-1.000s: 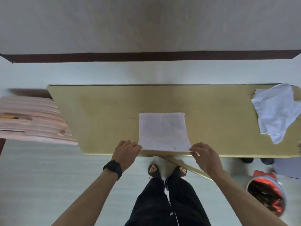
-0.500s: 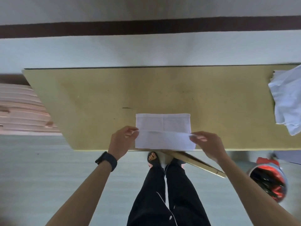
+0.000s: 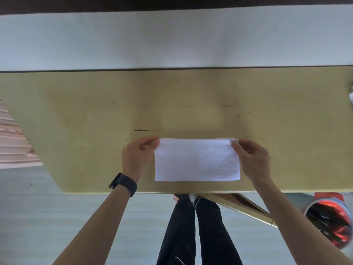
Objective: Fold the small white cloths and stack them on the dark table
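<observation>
A small white cloth lies folded in half as a wide rectangle on the olive-yellow table, close to the near edge. My left hand, with a black watch on the wrist, pinches the cloth's far left corner. My right hand pinches the far right corner. Both corners sit at the far edge, where the upper layer meets the lower one.
A sliver of other white cloth shows at the table's right edge. Pink slatted furniture stands left of the table. A red bucket sits on the floor at the right. My legs stand under the near edge.
Both hands carried the cloth's near edge up and over to the far edge, folding it in half. The view has moved closer and the cloth pile at the right has slid almost out of frame.
</observation>
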### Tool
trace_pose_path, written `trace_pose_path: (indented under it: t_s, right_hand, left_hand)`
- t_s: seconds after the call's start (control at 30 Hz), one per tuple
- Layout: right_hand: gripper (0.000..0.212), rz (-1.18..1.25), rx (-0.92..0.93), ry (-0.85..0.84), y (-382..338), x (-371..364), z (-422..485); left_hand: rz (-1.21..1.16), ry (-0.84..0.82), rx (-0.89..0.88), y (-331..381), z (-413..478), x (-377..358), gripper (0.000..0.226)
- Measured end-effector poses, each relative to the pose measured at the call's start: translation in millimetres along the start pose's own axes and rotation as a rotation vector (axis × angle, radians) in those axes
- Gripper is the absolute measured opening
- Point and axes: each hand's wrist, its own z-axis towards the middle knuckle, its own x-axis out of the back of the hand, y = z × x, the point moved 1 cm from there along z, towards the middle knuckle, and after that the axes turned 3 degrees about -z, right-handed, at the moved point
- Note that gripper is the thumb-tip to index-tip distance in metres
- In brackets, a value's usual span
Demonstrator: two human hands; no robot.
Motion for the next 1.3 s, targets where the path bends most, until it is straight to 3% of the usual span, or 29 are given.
trace_pose_path:
  t_s: [0.47,0.7,0.8,0.93,1.07,1.17,1.3]
  right_hand:
    - [0.015,-0.049,-0.050,0.063,-14.0,-4.0,5.0]
    - [0.022,-0.164,0.040,0.133,-7.2,-9.2,0.4]
    - [0.030,-0.181,0.107,0.193,0.0,-9.5,-14.5]
    - [0.035,-0.289,0.323,0.243,-0.6,-23.2,-58.8]
    - [0.055,-0.535,0.378,0.164,-1.7,-60.6,-88.1]
    - [0.066,-0.601,0.287,0.075,7.6,-82.7,-79.4]
    - [0.070,-0.661,0.354,0.030,20.7,-83.9,-62.5]
  left_hand:
    - [0.204,0.042,-0.132,0.0,1.0,-3.7,0.012]
    - [0.361,0.070,-0.241,-1.6,2.1,-5.6,0.008]
    - [0.431,0.064,-0.286,-1.0,-0.7,-6.2,0.018]
    - [0.692,0.182,-0.691,-11.7,-12.4,-12.8,0.042]
    - [0.853,-0.040,-0.885,-36.9,-22.6,-31.6,0.057]
    - [0.936,-0.134,-0.815,-49.1,-19.5,-37.6,0.064]
    - [0.935,-0.123,-0.756,-55.4,-17.2,-37.0,0.066]
